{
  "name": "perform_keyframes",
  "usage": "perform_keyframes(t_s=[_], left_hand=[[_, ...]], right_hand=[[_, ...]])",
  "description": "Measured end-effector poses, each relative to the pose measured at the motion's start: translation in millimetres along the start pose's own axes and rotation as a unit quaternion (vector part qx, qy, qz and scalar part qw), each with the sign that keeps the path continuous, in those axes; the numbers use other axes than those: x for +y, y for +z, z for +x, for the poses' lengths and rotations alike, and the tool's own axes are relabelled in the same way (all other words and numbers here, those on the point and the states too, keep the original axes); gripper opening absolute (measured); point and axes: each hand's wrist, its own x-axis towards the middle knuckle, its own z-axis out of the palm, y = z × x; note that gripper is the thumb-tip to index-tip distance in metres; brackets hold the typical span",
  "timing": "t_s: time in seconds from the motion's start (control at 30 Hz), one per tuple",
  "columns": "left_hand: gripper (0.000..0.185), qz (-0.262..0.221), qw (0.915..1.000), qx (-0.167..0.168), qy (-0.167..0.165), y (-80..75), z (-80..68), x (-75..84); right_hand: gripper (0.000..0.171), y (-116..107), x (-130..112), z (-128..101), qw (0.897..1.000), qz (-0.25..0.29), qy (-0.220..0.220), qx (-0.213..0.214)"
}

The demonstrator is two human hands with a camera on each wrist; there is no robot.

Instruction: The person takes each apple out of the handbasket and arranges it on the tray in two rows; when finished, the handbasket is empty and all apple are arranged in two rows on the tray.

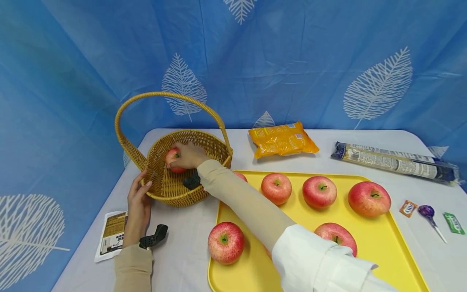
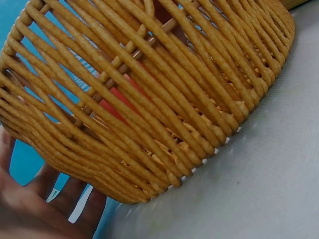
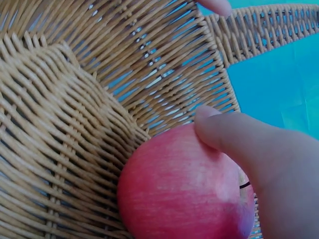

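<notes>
A wicker basket with a tall arched handle stands on the white table at the left. Inside it my right hand holds a red apple near the left wall. In the right wrist view the thumb presses on the apple, close to its stem; the other fingers are hidden. My left hand grips the basket's left side, thumb at the rim and fingers along the outside. The left wrist view shows those fingers against the weave.
Right of the basket lies a yellow tray with several red apples, partly covered by my right arm. Behind it is an orange packet. A long package, small candies and a lollipop lie right; a white pouch lies left.
</notes>
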Motion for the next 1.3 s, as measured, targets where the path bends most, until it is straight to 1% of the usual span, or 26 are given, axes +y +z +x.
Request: perform_keyframes(t_s=[0.2, 0.4, 0.6, 0.73, 0.97, 1.17, 1.3], left_hand=[[0.047, 0.004, 1.0000, -0.002, -0.004, 0.1, -0.1, 1.8], [0.044, -0.003, 0.9999, 0.014, 0.005, 0.5, 1.9, 0.6], [0.045, -0.006, 0.9999, 0.011, 0.008, 0.6, 2.1, 0.6], [0.045, -0.008, 0.9999, 0.006, 0.008, -0.1, 1.8, 0.8], [0.047, -0.010, 0.9999, 0.007, 0.004, -0.5, 1.2, 0.8], [0.046, -0.009, 0.9999, 0.004, 0.009, -0.6, 1.4, 1.7], [0.046, -0.009, 0.9999, 0.001, 0.005, -0.3, 1.2, 2.8]], right_hand=[[0.068, -2, 2, -1, 1.000, 0.023, 0.004, -0.001], [0.067, -5, 1, -3, 0.999, 0.037, -0.005, -0.006], [0.068, -10, -1, -5, 0.999, 0.032, -0.013, -0.011], [0.070, -12, -3, -6, 0.999, 0.031, -0.024, -0.018], [0.066, -16, -7, -14, 0.998, 0.041, -0.039, -0.024], [0.065, -21, -11, -25, 0.996, 0.038, -0.074, -0.016], [0.064, -22, -13, -33, 0.995, 0.039, -0.087, -0.022]])
